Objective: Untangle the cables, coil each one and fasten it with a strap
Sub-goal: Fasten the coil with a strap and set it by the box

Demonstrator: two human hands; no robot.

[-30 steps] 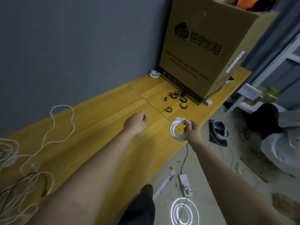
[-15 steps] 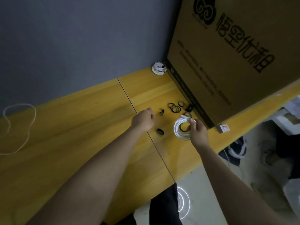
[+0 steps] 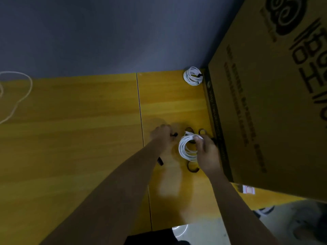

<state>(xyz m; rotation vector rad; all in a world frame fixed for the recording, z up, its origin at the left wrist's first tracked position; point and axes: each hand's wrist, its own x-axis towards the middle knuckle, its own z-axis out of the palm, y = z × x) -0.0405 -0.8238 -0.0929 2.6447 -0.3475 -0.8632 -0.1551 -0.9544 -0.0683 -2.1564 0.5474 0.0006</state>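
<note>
My right hand [image 3: 207, 152] grips a coiled white cable [image 3: 184, 148] just above the yellow table [image 3: 88, 138]. My left hand [image 3: 161, 134] is down on the table to the coil's left, its fingers curled round a small black strap [image 3: 174, 134]. Several more black straps lie around the hands, one [image 3: 192, 169] under the coil and another [image 3: 160, 161] beside my left forearm. A finished white coil with a black strap [image 3: 193, 76] lies at the back by the wall. A loose white cable [image 3: 16, 96] trails at the far left.
A big cardboard box [image 3: 269, 103] stands on the table's right end, close to my right hand. A grey wall [image 3: 106, 32] runs behind the table. A small white tag [image 3: 248, 189] lies at the box's foot. Floor shows at the bottom right.
The view has moved closer over the straps. My left hand reached forward and closed on a black strap. My right hand kept the coil and shifted towards the box.
</note>
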